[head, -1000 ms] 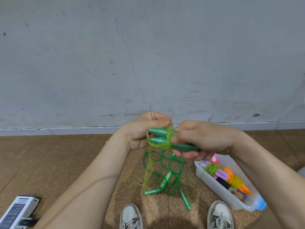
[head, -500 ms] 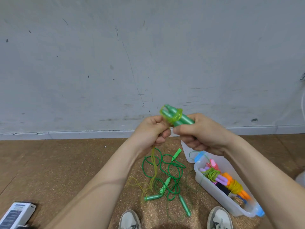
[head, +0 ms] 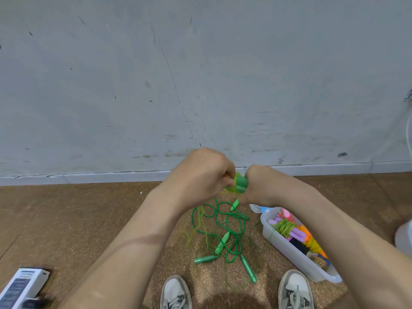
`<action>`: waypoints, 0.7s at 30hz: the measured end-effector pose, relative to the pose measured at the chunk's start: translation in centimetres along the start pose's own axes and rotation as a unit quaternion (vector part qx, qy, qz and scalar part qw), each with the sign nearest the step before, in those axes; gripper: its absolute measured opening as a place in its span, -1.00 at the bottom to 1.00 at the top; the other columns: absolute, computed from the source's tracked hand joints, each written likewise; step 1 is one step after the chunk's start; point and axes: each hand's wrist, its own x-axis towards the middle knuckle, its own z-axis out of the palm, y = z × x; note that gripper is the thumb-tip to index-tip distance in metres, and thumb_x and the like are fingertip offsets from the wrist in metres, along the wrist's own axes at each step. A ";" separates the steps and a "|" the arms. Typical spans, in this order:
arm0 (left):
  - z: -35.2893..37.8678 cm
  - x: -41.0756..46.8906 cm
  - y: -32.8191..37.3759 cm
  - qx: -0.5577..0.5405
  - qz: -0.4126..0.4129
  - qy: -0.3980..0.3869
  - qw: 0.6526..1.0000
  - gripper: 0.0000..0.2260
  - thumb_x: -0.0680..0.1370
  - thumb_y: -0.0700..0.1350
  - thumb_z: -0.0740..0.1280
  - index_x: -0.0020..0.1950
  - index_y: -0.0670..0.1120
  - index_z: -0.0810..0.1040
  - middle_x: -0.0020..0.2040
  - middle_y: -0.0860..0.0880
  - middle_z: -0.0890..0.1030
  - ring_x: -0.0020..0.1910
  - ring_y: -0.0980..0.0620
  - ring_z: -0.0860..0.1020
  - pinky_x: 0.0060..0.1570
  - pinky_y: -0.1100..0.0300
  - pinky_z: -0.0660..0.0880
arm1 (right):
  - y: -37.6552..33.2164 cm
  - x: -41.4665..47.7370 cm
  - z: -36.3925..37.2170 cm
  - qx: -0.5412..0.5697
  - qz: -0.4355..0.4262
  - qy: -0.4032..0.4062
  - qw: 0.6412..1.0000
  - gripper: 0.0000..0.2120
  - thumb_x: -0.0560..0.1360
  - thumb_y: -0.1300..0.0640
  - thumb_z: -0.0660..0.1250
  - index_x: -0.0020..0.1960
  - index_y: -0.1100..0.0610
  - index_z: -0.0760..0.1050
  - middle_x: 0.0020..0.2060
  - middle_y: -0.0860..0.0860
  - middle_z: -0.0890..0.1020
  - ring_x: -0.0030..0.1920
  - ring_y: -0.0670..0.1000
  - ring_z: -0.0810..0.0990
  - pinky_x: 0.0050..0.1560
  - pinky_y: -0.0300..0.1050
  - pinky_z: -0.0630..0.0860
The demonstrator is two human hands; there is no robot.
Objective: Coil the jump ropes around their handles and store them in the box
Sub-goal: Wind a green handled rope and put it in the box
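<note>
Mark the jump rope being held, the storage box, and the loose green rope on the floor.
held jump rope [head: 240, 182], head view, exposed handle ends.
box [head: 289, 253], head view, near wall.
loose green rope [head: 248, 267], head view, one of its handles.

We see green handles [head: 241, 184] wrapped in yellow-green rope [head: 230, 190], and below them a dark green rope [head: 233, 221] with paler green handles [head: 205, 259] on the speckled brown floor [head: 89, 219]. The translucent white box [head: 287, 248] shows purple handles [head: 297, 233] and orange and pink ones. The wall [head: 200, 74] is grey with dark scuffs.
</note>
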 end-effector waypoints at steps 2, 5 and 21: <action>0.1 0.0 -0.4 -0.047 -0.028 -0.019 0.998 -0.85 0.44 -0.02 0.46 -0.05 -0.03 0.67 -0.14 -0.02 0.67 -0.11 0.02 0.57 -0.11 0.16 0.43 | -0.6 -0.5 0.1 -0.032 -0.033 -0.043 0.998 -0.69 0.35 -0.01 0.44 -0.28 0.11 0.33 -0.37 0.02 0.46 -0.28 0.07 0.49 -0.41 -0.17 0.34; 0.3 -0.1 -1.0 -0.140 -0.093 -0.043 0.985 -0.85 0.35 -0.06 0.54 -0.11 -0.04 0.70 -0.27 0.03 0.66 -0.30 0.23 0.51 -0.24 0.37 0.39 | -1.3 -1.5 -0.6 -0.067 -0.075 -0.078 0.992 -0.67 0.35 0.00 0.45 -0.29 0.10 0.31 -0.39 -0.01 0.43 -0.39 0.00 0.43 -0.43 -0.17 0.33; 4.8 0.4 -0.8 -0.654 -0.252 -0.034 0.713 -0.74 0.58 -0.07 0.25 -0.30 -0.09 0.52 -0.46 -0.02 0.44 -0.52 0.12 0.33 -0.51 0.32 0.24 | 0.3 -2.3 -1.9 0.396 -0.145 -0.134 0.897 -0.88 0.45 0.27 0.39 -0.27 0.16 0.57 -0.57 -0.04 0.27 -0.57 -0.08 0.16 -0.54 -0.30 0.06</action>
